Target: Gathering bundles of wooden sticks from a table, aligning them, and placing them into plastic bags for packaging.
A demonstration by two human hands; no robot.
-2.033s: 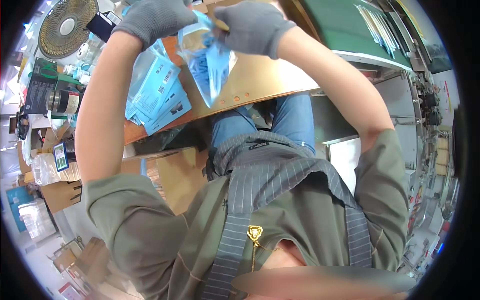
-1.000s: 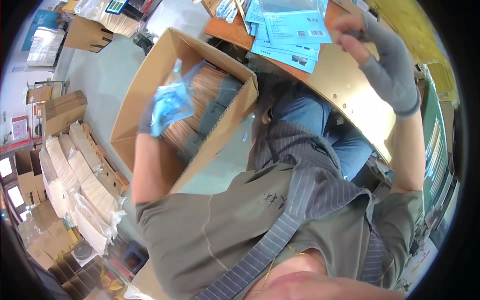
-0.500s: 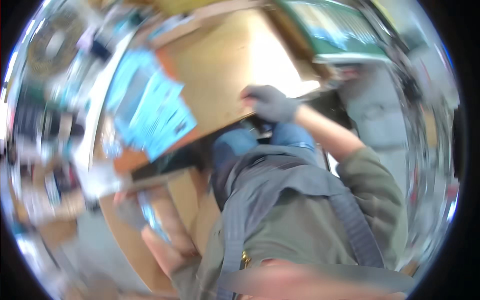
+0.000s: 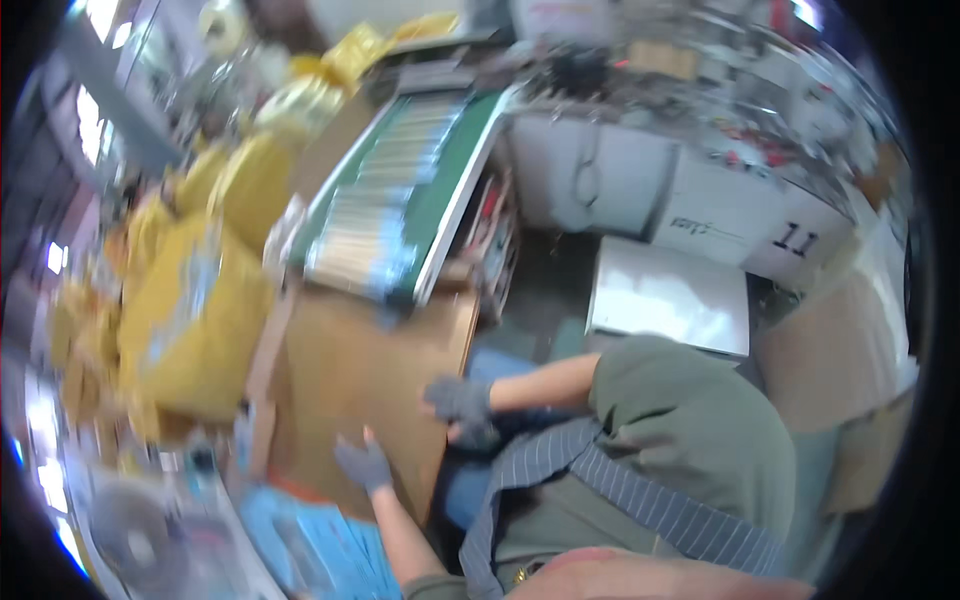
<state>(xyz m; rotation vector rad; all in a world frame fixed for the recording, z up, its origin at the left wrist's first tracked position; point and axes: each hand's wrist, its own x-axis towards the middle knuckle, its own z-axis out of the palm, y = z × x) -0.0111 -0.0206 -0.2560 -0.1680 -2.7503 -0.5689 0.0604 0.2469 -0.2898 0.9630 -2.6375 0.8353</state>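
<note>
A brown board-topped table (image 4: 335, 350) lies before me. My left hand (image 4: 362, 464), in a grey glove with bare fingertips, is over its near part, fingers apart and nothing in them. At the board's right edge is my right hand (image 4: 460, 402), gloved the same way. Its fingers are loosely spread and I see nothing held. Blue printed sheets or bags (image 4: 320, 545) lie at the table's near left end, close to my left forearm. Beyond the board, a green conveyor belt (image 4: 470, 135) carries a row of flat, pale packets (image 4: 385, 190) in clear wrapping.
Large yellow sacks (image 4: 200, 330) are piled on the left. A fan (image 4: 135, 540) stands at the lower left. White boxes (image 4: 715, 210) line the far right, with a white-topped box (image 4: 670, 300) before them. A brown carton (image 4: 870, 460) is farther right.
My view has swung right, toward the conveyor. My left hand has come from the open carton, where a clear blue-tinted item was by it, to the board. The right hand stays near the board's edge.
</note>
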